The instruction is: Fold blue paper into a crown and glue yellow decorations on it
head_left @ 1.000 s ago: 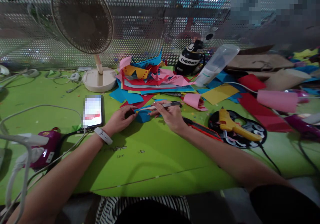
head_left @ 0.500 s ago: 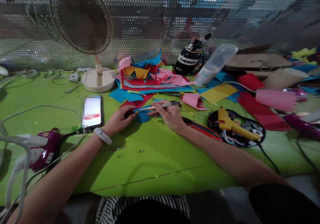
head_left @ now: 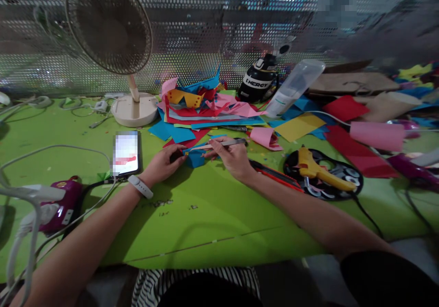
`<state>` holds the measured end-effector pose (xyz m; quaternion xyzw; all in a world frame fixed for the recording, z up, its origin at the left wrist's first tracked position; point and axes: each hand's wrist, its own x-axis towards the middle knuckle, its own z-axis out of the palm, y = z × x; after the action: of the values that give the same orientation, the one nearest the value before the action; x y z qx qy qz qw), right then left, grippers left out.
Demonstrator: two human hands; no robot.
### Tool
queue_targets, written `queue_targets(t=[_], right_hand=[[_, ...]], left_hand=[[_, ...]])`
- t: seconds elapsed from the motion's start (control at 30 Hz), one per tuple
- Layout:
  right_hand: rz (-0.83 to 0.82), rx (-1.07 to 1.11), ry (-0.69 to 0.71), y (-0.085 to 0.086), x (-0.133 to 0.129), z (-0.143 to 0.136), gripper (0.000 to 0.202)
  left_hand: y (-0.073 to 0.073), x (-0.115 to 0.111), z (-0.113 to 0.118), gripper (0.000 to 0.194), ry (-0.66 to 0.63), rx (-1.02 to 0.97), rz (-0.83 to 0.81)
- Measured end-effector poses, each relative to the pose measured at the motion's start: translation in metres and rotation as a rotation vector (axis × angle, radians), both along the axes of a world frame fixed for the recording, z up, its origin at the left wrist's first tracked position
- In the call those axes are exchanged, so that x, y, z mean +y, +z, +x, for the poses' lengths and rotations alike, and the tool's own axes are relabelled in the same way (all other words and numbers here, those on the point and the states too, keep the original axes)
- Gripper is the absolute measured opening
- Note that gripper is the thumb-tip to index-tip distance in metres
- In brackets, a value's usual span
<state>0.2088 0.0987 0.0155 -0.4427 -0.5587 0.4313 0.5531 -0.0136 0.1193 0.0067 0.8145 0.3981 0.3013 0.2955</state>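
My left hand [head_left: 167, 163], with a white band on its wrist, pinches the left edge of a small folded blue paper piece [head_left: 195, 160] just above the green table. A tiny yellow spot [head_left: 186, 153] shows on the paper by the fingertips. Slim silver tweezers [head_left: 228, 143] lie between the thumb and fingers of my right hand [head_left: 233, 158]. Their thin tip points left at the blue paper, close to the yellow spot; whether it touches I cannot tell. The fingers of my right hand are partly hidden behind the tool.
Coloured paper sheets [head_left: 212, 119] are piled behind my hands. A red-and-black cutter [head_left: 277, 177] and a yellow glue gun [head_left: 320, 173] on a black tray lie right. A phone [head_left: 126, 154], cables, a purple power block [head_left: 63, 202] and a fan [head_left: 135, 108] stand left. Two bottles [head_left: 259, 81] stand behind.
The tip of the tweezers has shifted very slightly up and right from the yellow spot. A red paper piece at the right has moved a little and looks flatter.
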Motion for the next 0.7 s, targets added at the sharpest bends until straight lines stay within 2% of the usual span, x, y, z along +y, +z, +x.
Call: queue_targets(t=[0.5,0.7], right_hand=[[-0.01,0.001,0.003,0.002,-0.001,0.0,0.045],[0.045,0.009,-0.091,0.011,-0.003,0.008,0.044]], left_hand=[[0.001,-0.001,0.0,0.03,0.003,0.007,0.014],[0.009,-0.004,0.005,0.037,0.004,-0.013,-0.007]])
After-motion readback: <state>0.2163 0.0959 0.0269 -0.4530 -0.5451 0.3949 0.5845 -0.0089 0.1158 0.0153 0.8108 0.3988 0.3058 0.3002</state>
